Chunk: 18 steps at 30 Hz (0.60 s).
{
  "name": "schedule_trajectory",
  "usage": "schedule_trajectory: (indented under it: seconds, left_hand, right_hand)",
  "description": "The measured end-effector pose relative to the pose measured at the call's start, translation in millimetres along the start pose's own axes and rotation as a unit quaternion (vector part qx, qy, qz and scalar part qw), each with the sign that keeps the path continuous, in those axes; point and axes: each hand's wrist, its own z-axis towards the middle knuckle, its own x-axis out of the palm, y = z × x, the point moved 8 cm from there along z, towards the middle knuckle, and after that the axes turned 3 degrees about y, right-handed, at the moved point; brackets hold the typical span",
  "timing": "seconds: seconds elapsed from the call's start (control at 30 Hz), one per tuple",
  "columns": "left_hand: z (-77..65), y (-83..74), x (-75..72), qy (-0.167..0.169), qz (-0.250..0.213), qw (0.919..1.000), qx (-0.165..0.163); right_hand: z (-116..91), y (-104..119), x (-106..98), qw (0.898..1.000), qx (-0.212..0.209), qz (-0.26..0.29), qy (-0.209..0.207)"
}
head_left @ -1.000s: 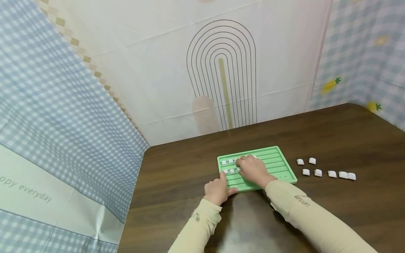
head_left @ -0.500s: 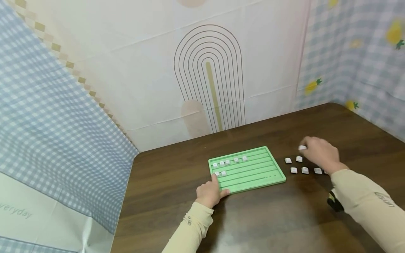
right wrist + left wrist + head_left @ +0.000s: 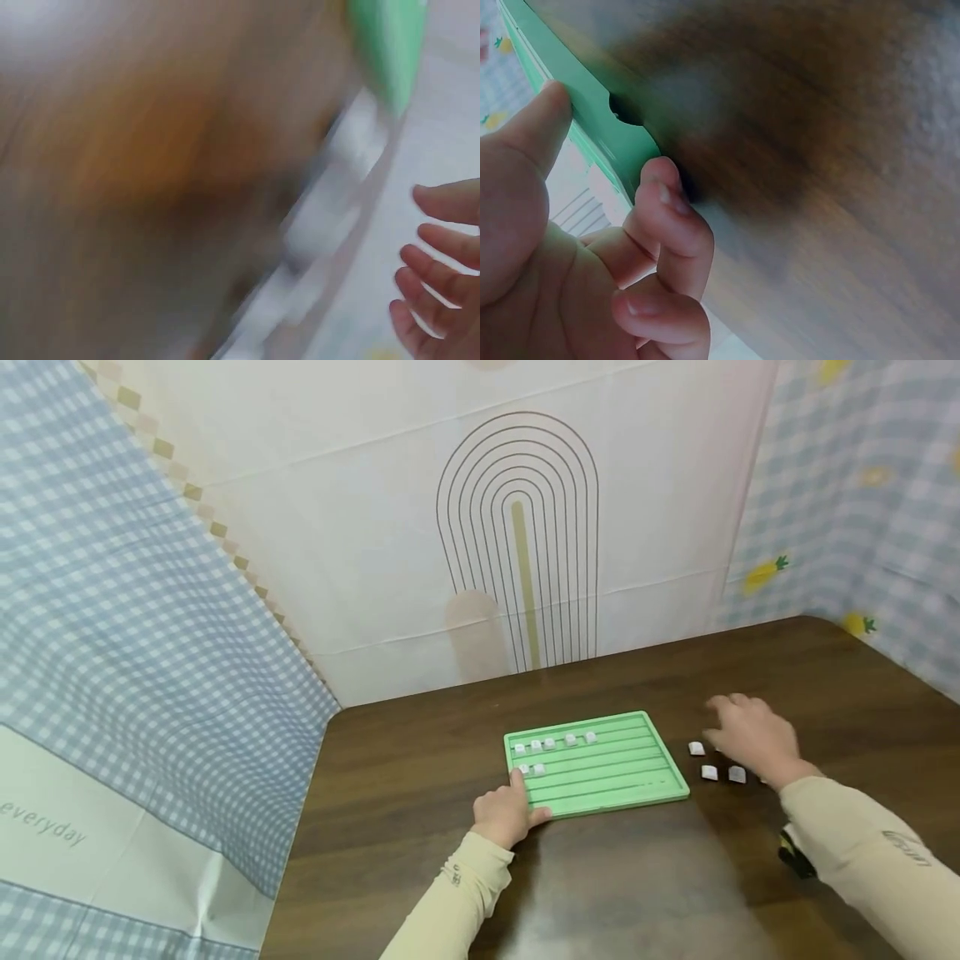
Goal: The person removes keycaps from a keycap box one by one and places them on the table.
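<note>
A light green ridged tray (image 3: 600,785) lies on the wooden table. My left hand (image 3: 501,817) holds its near left corner; in the left wrist view the thumb (image 3: 544,112) lies against the tray's side and a curled finger (image 3: 667,180) touches the corner. White keycaps (image 3: 570,740) sit in the tray's two upper rows at the left. To the right of the tray, my right hand (image 3: 753,739) hovers over loose white keycaps (image 3: 709,772), partly hiding them. Its fingers (image 3: 442,244) are spread and relaxed, with nothing held between them.
A brown wooden table (image 3: 405,777) carries everything. Behind it hangs a white cloth (image 3: 360,527) with arch prints, flanked by blue checked cloth (image 3: 172,652). A dark band with a device (image 3: 797,852) shows under the right wrist.
My right hand lifted a keycap from the tray's second row and carried it right; half a second ago it pinched it, now its fingers are loose. The left hand stays at the corner.
</note>
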Motion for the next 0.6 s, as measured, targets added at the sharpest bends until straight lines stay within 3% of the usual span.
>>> schedule_trajectory:
  seconds: [0.1, 0.2, 0.3, 0.43, 0.6]
  left_hand:
    - [0.0, -1.1, 2.4, 0.007, 0.001, 1.0, -0.007]
    - [-0.3, -3.2, 4.9, 0.012, 0.002, 0.9999, -0.009]
    - [0.4, -6.4, 6.8, 0.013, 0.003, 0.9999, -0.007]
    - [1.8, -11.1, 7.5, 0.01, 0.003, 0.9999, -0.005]
    - [3.6, -13.7, 7.8, 0.01, 0.005, 0.9999, -0.009]
  right_hand:
    - [7.3, 61.3, 8.3, 0.997, -0.068, 0.01, -0.025]
    - [11.0, 124.7, 34.9, 0.988, -0.153, 0.025, 0.012]
    - [11.3, 169.2, 61.5, 0.976, -0.212, 0.017, 0.037]
    - [12.3, 195.5, 78.8, 0.971, -0.236, -0.036, -0.001]
    - [13.7, 206.4, 83.6, 0.96, -0.259, -0.084, -0.062]
